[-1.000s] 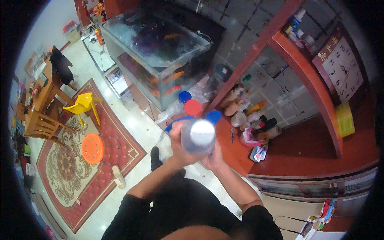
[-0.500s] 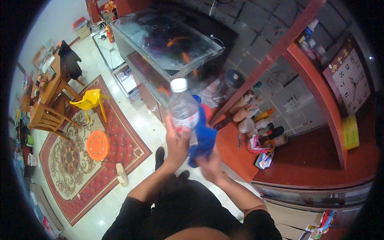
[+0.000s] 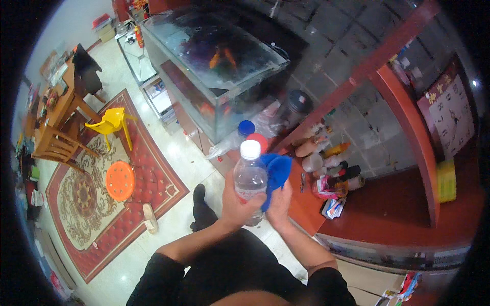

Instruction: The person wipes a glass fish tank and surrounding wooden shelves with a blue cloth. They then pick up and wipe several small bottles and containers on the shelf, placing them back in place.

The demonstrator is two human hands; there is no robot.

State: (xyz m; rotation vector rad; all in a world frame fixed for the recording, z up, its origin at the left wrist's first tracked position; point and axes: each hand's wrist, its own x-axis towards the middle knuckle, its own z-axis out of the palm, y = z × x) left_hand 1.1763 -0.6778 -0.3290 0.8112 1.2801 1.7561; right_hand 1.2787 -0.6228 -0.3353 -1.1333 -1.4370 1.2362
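A clear plastic bottle (image 3: 251,178) with a white cap stands nearly upright in front of my body. My left hand (image 3: 236,205) is wrapped round its lower half, thumb across the label. In my right hand (image 3: 278,205) is a bunched blue cloth (image 3: 277,173), pressed against or close beside the bottle's right side; the exact contact is hidden. Just beyond the bottle a red lid (image 3: 258,141) and a blue lid (image 3: 246,127) show, with their containers partly covered.
A glass fish tank (image 3: 219,56) with orange fish stands ahead. To the right, a red-brown counter (image 3: 301,204) bears several bottles and jars below a wall clock (image 3: 449,112). An orange stool (image 3: 120,181) and a yellow chair (image 3: 113,124) are on the patterned rug (image 3: 84,224) at left.
The bottle has come lower and slightly right, nearer my body. My right hand has risen beside it, and the cloth, earlier hanging long, is now bunched higher against the bottle's side.
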